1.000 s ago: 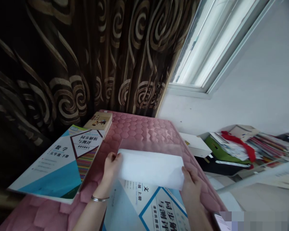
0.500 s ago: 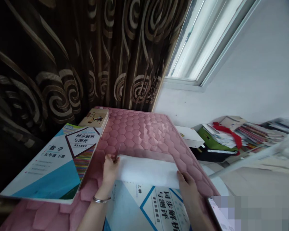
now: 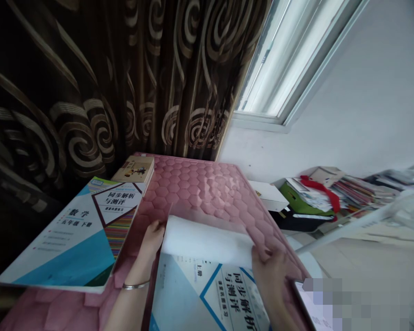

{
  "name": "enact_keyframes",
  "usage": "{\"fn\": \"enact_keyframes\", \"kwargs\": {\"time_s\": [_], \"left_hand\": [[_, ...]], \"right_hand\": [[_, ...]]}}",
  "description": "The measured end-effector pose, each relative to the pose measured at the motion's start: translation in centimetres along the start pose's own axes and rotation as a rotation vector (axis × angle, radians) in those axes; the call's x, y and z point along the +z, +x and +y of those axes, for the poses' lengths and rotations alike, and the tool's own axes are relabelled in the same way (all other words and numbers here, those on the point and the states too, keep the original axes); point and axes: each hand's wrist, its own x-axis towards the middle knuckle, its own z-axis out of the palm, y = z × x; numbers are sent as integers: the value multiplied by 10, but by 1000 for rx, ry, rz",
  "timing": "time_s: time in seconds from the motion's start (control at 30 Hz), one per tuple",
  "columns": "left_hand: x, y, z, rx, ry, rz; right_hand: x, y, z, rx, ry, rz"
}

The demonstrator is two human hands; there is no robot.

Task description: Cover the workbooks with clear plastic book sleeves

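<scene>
A workbook (image 3: 210, 294) with a white and blue cover lies in front of me. Across its far end curls a white sheet (image 3: 207, 241), its far edge rolled up. From under the sheet a clear film (image 3: 224, 222) sticks out over the pink padded surface. My left hand (image 3: 154, 234), with a silver bangle at the wrist, is closed at the far left corner, fingers pinched at the film's edge. On the opposite side my right hand (image 3: 271, 269) grips the right edge of the white sheet; part of its fingers is hidden.
A second workbook (image 3: 79, 234) lies to the left, with a small stack of tan books (image 3: 134, 170) behind it. A phone (image 3: 312, 305) sits at the right edge. Beyond the pink surface (image 3: 207, 179) are a curtain (image 3: 158, 78), a white box (image 3: 269, 195) and piled papers (image 3: 359, 191).
My left hand has shifted slightly left, to the side of the sheet. The white sheet's left end has risen and curls more. My right hand has turned a little and stays at the right edge.
</scene>
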Motion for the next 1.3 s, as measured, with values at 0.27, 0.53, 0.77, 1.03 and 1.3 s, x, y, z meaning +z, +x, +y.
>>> {"fn": "enact_keyframes", "kwargs": {"time_s": [0.27,0.53,0.77,1.03,1.3], "left_hand": [[-12,-3,9,-33,-139,-239],[-17,-1,7,-57,-265,-335],[-19,4,-3,-67,-253,-379],[-27,6,-7,-165,-170,-374],[-25,5,-8,-162,-90,-290]], "right_hand": [[35,-71,-97,-1149,-239,-554],[82,-91,-98,-1275,-348,-527],[83,-93,-83,-1344,-427,-628],[84,-100,-85,-1268,-444,-717],[77,-101,-93,-1290,-429,-821]]}}
